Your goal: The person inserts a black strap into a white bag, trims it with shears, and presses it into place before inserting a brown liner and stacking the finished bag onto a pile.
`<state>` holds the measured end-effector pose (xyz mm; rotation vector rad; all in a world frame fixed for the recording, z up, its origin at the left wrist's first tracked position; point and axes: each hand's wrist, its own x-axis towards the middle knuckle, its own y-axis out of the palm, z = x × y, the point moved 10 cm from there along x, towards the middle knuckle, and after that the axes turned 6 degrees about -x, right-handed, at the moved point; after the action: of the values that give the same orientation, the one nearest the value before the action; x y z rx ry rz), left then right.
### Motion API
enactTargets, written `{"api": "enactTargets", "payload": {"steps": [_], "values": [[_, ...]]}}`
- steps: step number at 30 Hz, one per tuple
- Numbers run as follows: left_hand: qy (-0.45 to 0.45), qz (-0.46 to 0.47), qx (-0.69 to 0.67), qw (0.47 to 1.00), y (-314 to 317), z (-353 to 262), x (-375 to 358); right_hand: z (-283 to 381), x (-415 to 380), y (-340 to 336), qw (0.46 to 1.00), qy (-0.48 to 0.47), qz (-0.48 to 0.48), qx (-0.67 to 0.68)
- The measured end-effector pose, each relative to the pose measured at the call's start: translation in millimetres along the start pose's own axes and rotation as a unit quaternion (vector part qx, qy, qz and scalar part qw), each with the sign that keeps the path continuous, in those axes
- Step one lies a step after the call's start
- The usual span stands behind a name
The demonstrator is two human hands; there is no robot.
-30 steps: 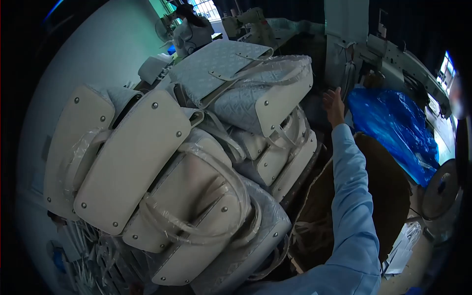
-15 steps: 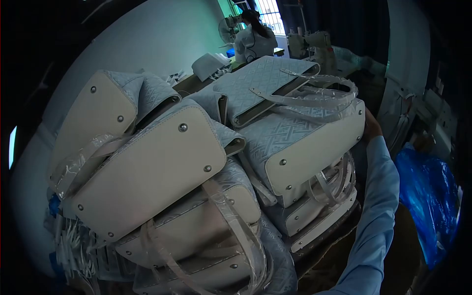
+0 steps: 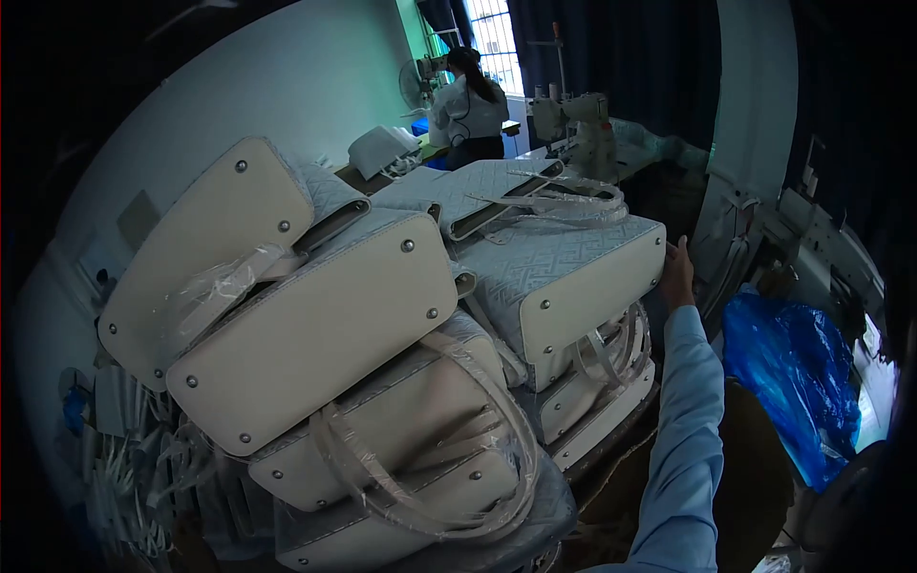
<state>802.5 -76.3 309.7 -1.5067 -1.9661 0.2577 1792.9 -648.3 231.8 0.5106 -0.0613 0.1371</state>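
Observation:
My right hand (image 3: 679,274) is at the right end of a pale handbag (image 3: 592,291) with a woven-pattern side and a smooth base with metal studs. The fingers look spread against the bag's corner, partly hidden behind it. Another patterned bag (image 3: 487,191) lies on top, its clear-wrapped handles (image 3: 602,205) hanging toward me. To the left, a large bag (image 3: 315,334) rests on its side, studded base facing me. Behind it leans another bag (image 3: 215,239) with a plastic-wrapped strap. Below are more bags with looped handles (image 3: 521,449). My left hand is out of view.
A person (image 3: 468,110) sits with their back to me near the window. A sewing machine (image 3: 578,124) stands behind the pile. Blue plastic (image 3: 793,372) bulges at the right. Bundled pale strips (image 3: 134,497) hang at lower left.
The view has shifted, and the bags appear lower and less from above. More of my right hand now shows beside the bag's end, where it was mostly hidden before.

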Motion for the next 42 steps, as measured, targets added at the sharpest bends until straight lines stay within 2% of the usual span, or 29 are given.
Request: {"api": "enactTargets", "payload": {"steps": [1, 3, 5, 6, 9, 10, 11, 12, 13, 14, 15, 16, 18, 19, 21, 23, 25, 26, 28, 30, 31, 34, 38, 42], "values": [[0.0, 0.007, -0.007, 1.0, -1, -9, 1, -2, -7, -16, 0.997, 0.001, -0.038, 0.069], [-0.019, 0.022, -0.015, 0.999, 0, -15, -8, -3, -40, -51, 0.993, -0.046, -0.096, 0.05], [0.045, 0.005, -0.05, 0.998, -13, -27, -14, -18, -91, -79, 0.991, -0.053, -0.12, 0.033], [0.03, 0.005, -0.043, 0.999, -19, -21, -15, -36, -120, -94, 0.992, -0.028, -0.116, 0.047], [0.074, 0.047, -0.125, 0.988, -37, -15, -15, -94, -206, -166, 0.99, 0.039, -0.071, 0.12], [0.092, 0.068, -0.128, 0.985, -41, -12, -13, -92, -253, -178, 0.987, 0.057, -0.105, 0.11], [0.078, 0.079, -0.146, 0.983, -42, 8, -7, -85, -280, -176, 0.985, 0.017, 0.073, 0.158], [0.06, 0.077, -0.159, 0.982, -50, 33, 2, -78, -324, -201, 0.984, 0.033, -0.107, 0.136], [0.05, 0.037, -0.203, 0.977, -58, 17, -14, -50, -349, -176, 0.981, -0.027, 0.122, 0.147], [0.072, 0.074, -0.198, 0.975, -64, -26, -30, -37, -372, -200, 0.988, -0.025, 0.065, 0.138], [0.068, 0.079, -0.245, 0.964, -72, -40, -42, -7, -391, -189, 0.98, -0.059, 0.139, 0.132], [0.119, 0.152, -0.291, 0.937, -78, -59, -51, 37, -427, -155, 0.987, -0.155, -0.034, -0.033], [0.125, 0.289, -0.439, 0.842, -72, -48, -69, 76, -501, -24, 0.968, -0.043, 0.219, 0.111], [0.148, 0.34, -0.453, 0.811, -66, -40, -83, 91, -544, 50, 0.951, -0.038, 0.292, 0.098], [0.147, 0.444, -0.386, 0.795, -60, -13, -112, 93, -647, 213, 0.897, -0.105, 0.429, 0.017], [0.122, 0.51, -0.333, 0.784, -56, 27, -146, 70, -743, 334, 0.829, -0.139, 0.541, -0.003], [0.099, 0.535, -0.295, 0.785, -69, 76, -167, 40, -825, 413, 0.783, -0.154, 0.602, 0.031], [0.066, 0.551, -0.266, 0.788, -72, 104, -175, 27, -862, 450, 0.754, -0.108, 0.638, 0.117], [0.02, 0.564, -0.23, 0.793, -90, 143, -176, 22, -925, 497, 0.679, -0.063, 0.708, 0.183], [0.007, 0.505, -0.169, 0.847, -115, 173, -160, 28, -967, 523, 0.618, -0.039, 0.758, 0.204], [0.0, 0.503, -0.175, 0.846, -122, 182, -160, 32, -982, 530, 0.592, -0.033, 0.778, 0.209], [-0.09, 0.431, -0.097, 0.893, -152, 219, -149, 35, -1008, 548, 0.533, -0.016, 0.815, 0.227], [-0.186, 0.386, -0.129, 0.894, -183, 244, -141, 28, -1019, 574, 0.481, -0.013, 0.839, 0.253], [-0.229, 0.342, -0.14, 0.9, -212, 302, -116, 6, -1033, 610, 0.485, -0.021, 0.839, 0.246]]}}
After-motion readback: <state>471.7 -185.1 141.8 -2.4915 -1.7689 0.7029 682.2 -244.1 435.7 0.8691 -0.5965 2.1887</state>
